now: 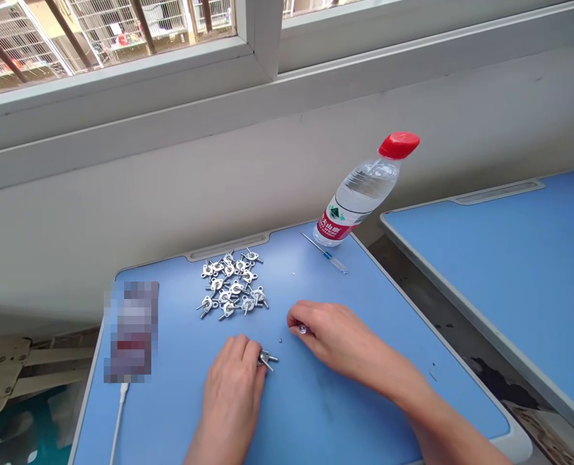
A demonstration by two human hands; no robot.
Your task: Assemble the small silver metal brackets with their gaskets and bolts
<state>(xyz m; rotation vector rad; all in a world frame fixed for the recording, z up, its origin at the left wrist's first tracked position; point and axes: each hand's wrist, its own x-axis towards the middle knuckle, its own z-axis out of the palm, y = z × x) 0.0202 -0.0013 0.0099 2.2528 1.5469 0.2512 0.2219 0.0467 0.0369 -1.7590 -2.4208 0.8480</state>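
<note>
My left hand (pixel 233 381) is closed on a small silver metal fitting (pixel 266 359), whose two prongs stick out past the fingertips to the right. My right hand (pixel 323 326) is curled around a clear-handled tool that looks like a small screwdriver (pixel 302 329). Only its clear round end shows; the fingers cover the rest. Between the hands a tiny metal piece (pixel 280 340) lies on the blue table (pixel 165 420). Beyond them sits a cluster of several similar metal fittings (pixel 229 284), with ring-shaped lugs and pins. Another tiny piece (pixel 293 273) lies right of the cluster.
A thin screwdriver (pixel 326 254) with a clear and blue handle lies near a red-capped water bottle (pixel 357 200) at the far edge. On the left is a blurred-out object (pixel 132 332) with a white cable (pixel 118 420). A second blue table (pixel 524 258) stands right, across a gap.
</note>
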